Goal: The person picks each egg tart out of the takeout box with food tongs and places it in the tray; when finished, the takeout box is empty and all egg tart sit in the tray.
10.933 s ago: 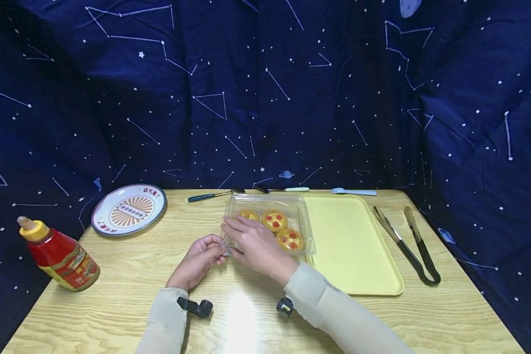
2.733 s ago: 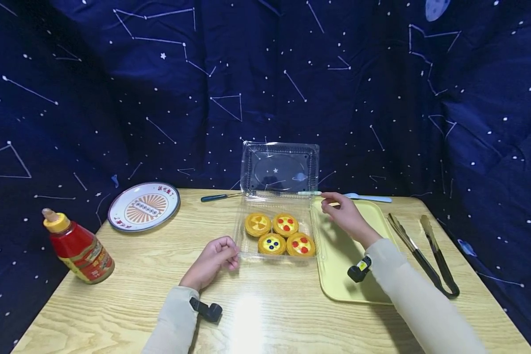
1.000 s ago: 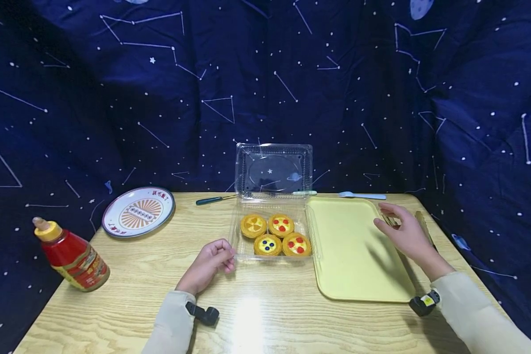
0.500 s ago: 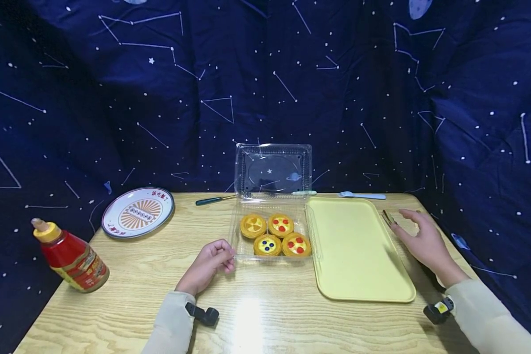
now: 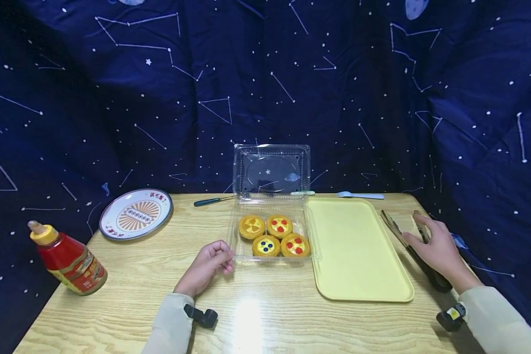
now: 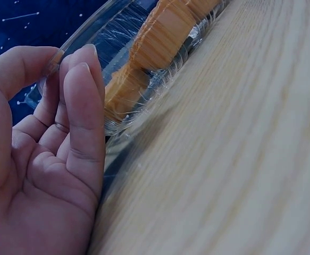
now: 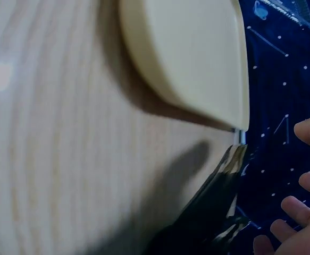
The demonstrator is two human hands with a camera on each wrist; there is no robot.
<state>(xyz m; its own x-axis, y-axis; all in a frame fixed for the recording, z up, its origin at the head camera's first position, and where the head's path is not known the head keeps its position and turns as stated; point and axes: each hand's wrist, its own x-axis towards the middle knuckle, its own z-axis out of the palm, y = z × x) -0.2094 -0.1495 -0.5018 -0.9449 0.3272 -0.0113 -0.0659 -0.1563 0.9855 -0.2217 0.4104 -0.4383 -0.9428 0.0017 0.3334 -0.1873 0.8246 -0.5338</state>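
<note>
A clear plastic clamshell box (image 5: pixel 272 259) stands with its lid raised, several egg tarts (image 5: pixel 295 245) in its base. My left hand (image 5: pixel 207 265) pinches the box's near left corner between thumb and fingertips; the left wrist view shows the rim (image 6: pixel 52 66) between them. Over at the right, my right hand (image 5: pixel 442 250) is above the black-handled tongs (image 5: pixel 427 268), fingers spread and partly covering them. In the right wrist view, the tongs (image 7: pixel 210 204) lie apart from the fingers (image 7: pixel 298 210).
A yellow tray (image 5: pixel 358 250) lies between box and tongs. A plate (image 5: pixel 136 215) and a red squeeze bottle (image 5: pixel 73 263) are on the left. Along the back edge lie a dark-handled utensil (image 5: pixel 208 202), a pale handle (image 5: pixel 303 193) and a blue fork (image 5: pixel 360 195).
The lid was down 10.9 seconds ago and is now raised. My right hand has left the box, crossed the tray and reached the tongs. My left hand stays at the box corner.
</note>
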